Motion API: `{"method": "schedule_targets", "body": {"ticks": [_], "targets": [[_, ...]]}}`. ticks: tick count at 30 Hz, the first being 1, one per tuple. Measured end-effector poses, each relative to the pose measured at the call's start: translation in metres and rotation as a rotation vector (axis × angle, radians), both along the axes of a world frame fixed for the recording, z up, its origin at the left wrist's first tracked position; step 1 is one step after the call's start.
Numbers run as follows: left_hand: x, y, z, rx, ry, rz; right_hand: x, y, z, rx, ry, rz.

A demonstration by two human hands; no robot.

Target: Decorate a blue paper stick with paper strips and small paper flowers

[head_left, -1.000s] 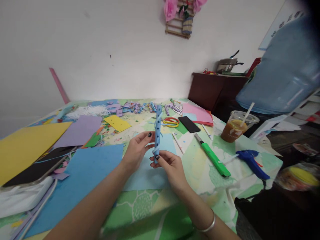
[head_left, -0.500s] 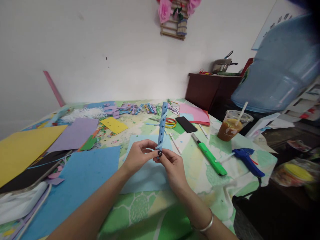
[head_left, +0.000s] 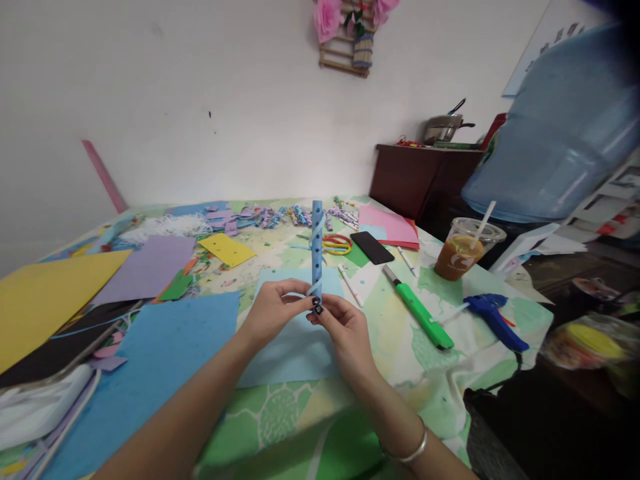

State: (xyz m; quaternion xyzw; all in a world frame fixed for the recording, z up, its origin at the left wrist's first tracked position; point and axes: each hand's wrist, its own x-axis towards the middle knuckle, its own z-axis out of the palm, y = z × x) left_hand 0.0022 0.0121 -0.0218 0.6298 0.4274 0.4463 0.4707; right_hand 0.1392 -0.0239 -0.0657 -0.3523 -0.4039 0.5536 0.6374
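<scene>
A slim blue paper tube (head_left: 317, 243) with dark dots and a pale blue strip wound around it stands upright between both hands. My left hand (head_left: 280, 308) pinches its lower end from the left, thumb and fingers closed. From the right, my right hand (head_left: 346, 331) grips the same end, the two thumbs meeting there. The fingers hide the tube's bottom. Beneath the hands lies a light blue sheet (head_left: 290, 363). Behind the tube are scissors with red and yellow handles (head_left: 337, 245).
At right lie a green long-necked lighter (head_left: 423, 317), a blue glue gun (head_left: 495, 320), a phone (head_left: 372, 248) and a drink cup (head_left: 463, 250). Blue felt (head_left: 185, 340), a purple sheet (head_left: 150, 267) and a yellow sheet (head_left: 55, 287) cover the left. Small curled paper pieces lie at the back.
The tube has gone from a slight rightward lean to nearly vertical, its top moving left. Both hands keep hold of its lower end.
</scene>
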Motion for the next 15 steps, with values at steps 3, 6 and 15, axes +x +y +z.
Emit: {"method": "schedule_targets", "body": {"ticks": [3, 6, 15], "targets": [[-0.0027, 0.0013, 0.0026, -0.017, 0.04, -0.034, -0.0001, -0.0005, 0.0011, -0.006, 0.018, -0.018], [-0.0047, 0.0006, 0.0055, -0.084, 0.043, -0.074, 0.0004, -0.0008, 0.0015, 0.005, 0.013, -0.018], [-0.0059, -0.0018, 0.0053, -0.168, -0.029, -0.138, 0.0, 0.0011, -0.0022, 0.018, 0.095, 0.002]]}}
